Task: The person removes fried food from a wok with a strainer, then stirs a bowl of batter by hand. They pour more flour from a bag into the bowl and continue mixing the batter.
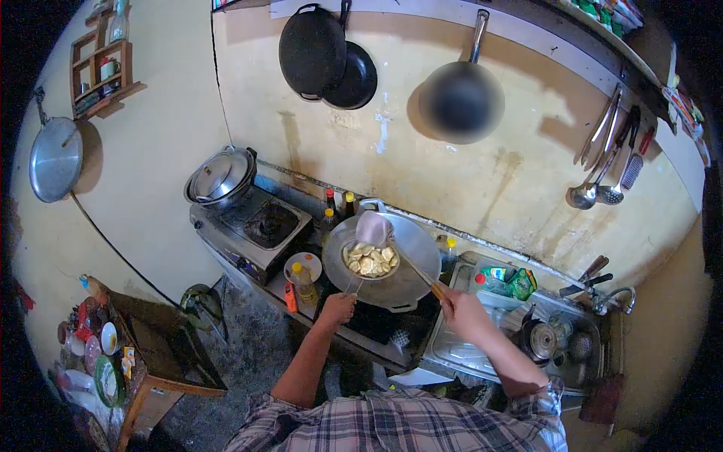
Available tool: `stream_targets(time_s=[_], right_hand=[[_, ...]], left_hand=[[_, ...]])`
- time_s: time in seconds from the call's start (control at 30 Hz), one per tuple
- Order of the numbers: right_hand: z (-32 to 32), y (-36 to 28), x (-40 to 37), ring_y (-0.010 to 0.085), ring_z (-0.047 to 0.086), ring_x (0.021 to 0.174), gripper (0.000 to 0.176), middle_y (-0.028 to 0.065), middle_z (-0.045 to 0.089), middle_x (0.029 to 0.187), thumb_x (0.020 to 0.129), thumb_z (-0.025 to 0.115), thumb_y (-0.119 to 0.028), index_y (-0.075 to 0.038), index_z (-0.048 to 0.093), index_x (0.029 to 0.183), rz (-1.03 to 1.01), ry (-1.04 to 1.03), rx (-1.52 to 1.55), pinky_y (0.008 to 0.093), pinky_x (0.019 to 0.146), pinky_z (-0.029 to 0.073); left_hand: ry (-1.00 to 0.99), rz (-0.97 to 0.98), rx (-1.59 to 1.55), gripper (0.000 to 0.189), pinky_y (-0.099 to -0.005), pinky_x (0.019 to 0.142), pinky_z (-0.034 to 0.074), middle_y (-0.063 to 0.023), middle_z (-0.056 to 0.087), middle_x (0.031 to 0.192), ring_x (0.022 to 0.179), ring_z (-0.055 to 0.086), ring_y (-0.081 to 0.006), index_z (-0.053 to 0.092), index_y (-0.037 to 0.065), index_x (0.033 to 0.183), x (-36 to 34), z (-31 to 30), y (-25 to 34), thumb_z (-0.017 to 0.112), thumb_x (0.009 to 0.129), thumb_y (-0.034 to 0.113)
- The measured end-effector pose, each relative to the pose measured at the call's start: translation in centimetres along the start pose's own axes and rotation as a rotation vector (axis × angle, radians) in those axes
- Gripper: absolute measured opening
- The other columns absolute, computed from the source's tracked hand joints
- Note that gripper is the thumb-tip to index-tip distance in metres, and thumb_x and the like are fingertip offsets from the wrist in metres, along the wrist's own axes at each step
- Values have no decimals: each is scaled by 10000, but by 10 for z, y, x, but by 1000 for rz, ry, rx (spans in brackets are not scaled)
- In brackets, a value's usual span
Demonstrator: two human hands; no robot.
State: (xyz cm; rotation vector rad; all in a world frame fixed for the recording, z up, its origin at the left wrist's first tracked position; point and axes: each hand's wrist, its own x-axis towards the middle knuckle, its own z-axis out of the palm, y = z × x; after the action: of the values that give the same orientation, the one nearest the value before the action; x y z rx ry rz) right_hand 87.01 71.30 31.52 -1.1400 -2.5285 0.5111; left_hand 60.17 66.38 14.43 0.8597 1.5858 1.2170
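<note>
Your left hand [339, 307], closed on the round wire strainer [367, 279], sits nearer it; right hand [454, 303] grips wooden-handled broad metal spatula [374, 227], slanting away leftward.

At twelve o'clock the wok [418, 241] looks like dull grey metal, at four o'clock the sink [452, 343] is glossy metal, and the spatula's handle [422, 276] looks wooden.

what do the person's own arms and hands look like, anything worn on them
The left hand and right hand are bare, with no gloves, and no watch or bracelet shows on either wrist. The forearms are uncovered up to the loose sleeves of a plaid shirt, checked in dark and pale tones with a pinkish cast. Any small rings would be too small to tell.
</note>
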Motion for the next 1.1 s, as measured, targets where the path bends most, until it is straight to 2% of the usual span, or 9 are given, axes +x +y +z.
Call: stream_targets(time_s=[0.1, 0.23, 0.3, 0.43, 0.6, 0.63, 0.7, 0.87, 1.1], right_hand=[[29, 29, -14, 386, 549, 670, 348, 242, 553, 757, 759, 496, -81, -63, 512, 1107, -30, 128, -1, 445, 618, 451], [47, 44, -34, 403, 541, 698, 391, 230, 545, 803, 758, 500, -74, -63, 479, 1148, 17, 196, -52, 460, 613, 448], [69, 62, -46, 397, 530, 672, 385, 221, 537, 768, 753, 494, -50, -48, 484, 1138, 51, 200, -68, 450, 604, 436], [83, 64, -61, 389, 523, 670, 338, 213, 536, 754, 752, 481, -17, -21, 514, 1089, 123, 301, 48, 429, 606, 425], [91, 74, -72, 383, 522, 675, 361, 205, 537, 749, 744, 482, -11, -20, 510, 1104, 153, 317, 61, 420, 611, 425], [93, 78, -72, 381, 521, 672, 367, 202, 535, 743, 742, 483, -11, -20, 508, 1108, 145, 320, 51, 419, 609, 425], [88, 76, -74, 378, 520, 662, 363, 201, 533, 735, 740, 483, -10, -18, 510, 1102, 157, 321, 68, 417, 601, 422], [91, 79, -80, 366, 519, 636, 325, 198, 529, 716, 735, 481, -4, -7, 528, 1057, 169, 337, 107, 410, 577, 412], [101, 85, -89, 381, 525, 651, 408, 213, 533, 736, 748, 491, -31, -56, 480, 1155, 202, 378, 134, 424, 586, 425]], left_hand=[[40, -140, -130, 212, -234, 364, 275, 9, 416, 538, 415, 371, -83, 466, 72, 664, -14, 2, 21, 528, 808, 215], [10, -4, 4, 198, -232, 361, 269, 13, 409, 532, 410, 372, -88, 468, 71, 687, -6, -3, 12, 526, 808, 216], [43, -186, -306, 186, -229, 358, 259, 18, 397, 528, 403, 364, -85, 470, 70, 702, -8, 2, 18, 518, 812, 212], [40, -196, -314, 180, -225, 355, 248, 24, 377, 525, 398, 344, -76, 468, 69, 709, -7, 6, 17, 506, 819, 207], [-82, 243, 22, 179, -220, 353, 240, 36, 368, 536, 398, 324, -64, 445, 86, 694, 14, 4, -21, 503, 819, 199], [-83, 245, 23, 179, -220, 353, 240, 36, 368, 536, 398, 324, -64, 445, 86, 694, 6, 8, -4, 503, 819, 199], [11, -212, -322, 174, -220, 353, 239, 37, 371, 541, 401, 327, -62, 439, 94, 690, -10, 16, 25, 507, 813, 197], [13, -205, -340, 171, -212, 346, 233, 32, 372, 541, 400, 330, -63, 439, 97, 692, -12, 18, 25, 511, 809, 199], [-38, -191, -369, 184, -220, 340, 238, 30, 365, 530, 397, 333, -70, 434, 91, 687, -14, 15, 25, 514, 806, 205]])
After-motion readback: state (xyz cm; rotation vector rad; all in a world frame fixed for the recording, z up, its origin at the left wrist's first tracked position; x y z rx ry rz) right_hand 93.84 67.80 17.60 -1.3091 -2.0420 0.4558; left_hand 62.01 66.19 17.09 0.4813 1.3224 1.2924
